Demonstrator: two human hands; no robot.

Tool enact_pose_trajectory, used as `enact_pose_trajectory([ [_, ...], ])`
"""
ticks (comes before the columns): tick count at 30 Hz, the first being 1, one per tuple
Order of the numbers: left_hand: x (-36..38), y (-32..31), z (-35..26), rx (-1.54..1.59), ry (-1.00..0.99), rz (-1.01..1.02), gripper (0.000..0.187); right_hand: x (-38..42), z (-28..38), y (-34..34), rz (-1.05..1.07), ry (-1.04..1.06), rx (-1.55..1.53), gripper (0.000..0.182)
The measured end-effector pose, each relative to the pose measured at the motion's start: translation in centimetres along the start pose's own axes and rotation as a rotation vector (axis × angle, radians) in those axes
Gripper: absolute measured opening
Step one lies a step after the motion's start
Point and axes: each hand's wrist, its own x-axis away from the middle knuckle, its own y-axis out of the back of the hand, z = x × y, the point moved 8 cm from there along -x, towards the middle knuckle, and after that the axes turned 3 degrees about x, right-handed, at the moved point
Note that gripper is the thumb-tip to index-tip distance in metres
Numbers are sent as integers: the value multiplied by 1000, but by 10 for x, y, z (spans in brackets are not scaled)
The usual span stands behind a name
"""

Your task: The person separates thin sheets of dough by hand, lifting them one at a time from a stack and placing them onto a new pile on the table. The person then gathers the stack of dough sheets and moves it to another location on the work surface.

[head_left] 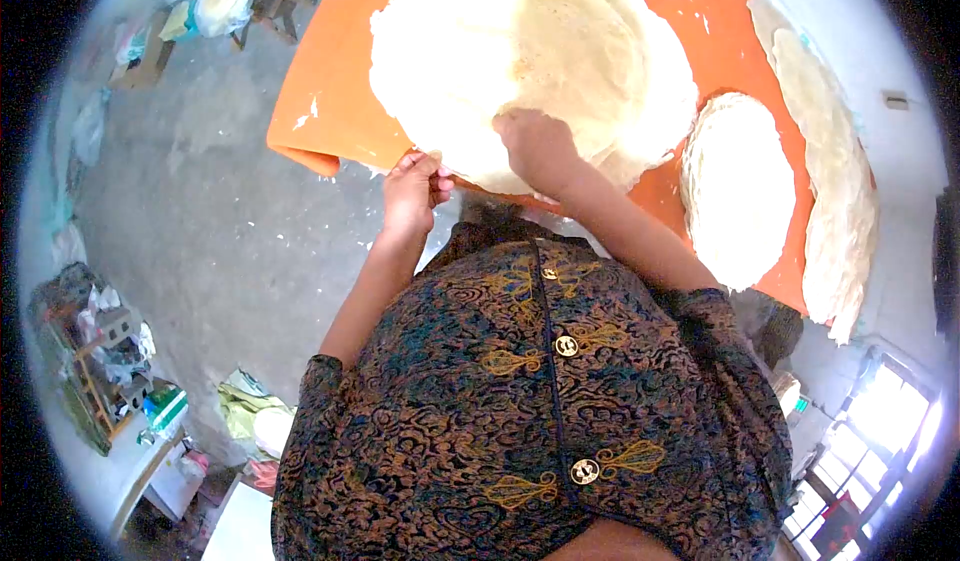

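A large stack of thin, pale round sheets (450,51) lies on an orange cloth (330,81), its left part washed out by glare. My left hand (415,186) pinches the near-left edge of the stack between thumb and fingers. Over the near part of the stack is my right hand (540,151), its fingers curled closed; whatever it may hold is hidden. A smaller pale oval pile (740,191) sits on the cloth to the right. Beyond it, along the cloth's right edge, lies a long folded pile of similar sheets (825,161).
Grey concrete floor (220,211) spreads to the left, with small white scraps on it. Cluttered shelves (110,351) and a green-and-white box (165,408) are at lower left. Bags and wooden stools (270,11) are at upper left. A bright window (885,411) is at lower right.
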Motion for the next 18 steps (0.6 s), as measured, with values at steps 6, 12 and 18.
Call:
enact_pose_trajectory([
  [6,-6,-8,-4,121,-22,82,6,16,-8,16,22,5,-12,12],
  [12,-1,-32,-12,391,53,266,4,25,-4,7,-43,-2,-44,15],
  [18,-3,-47,-17,428,74,368,3,35,-1,21,-200,26,-135,34],
])
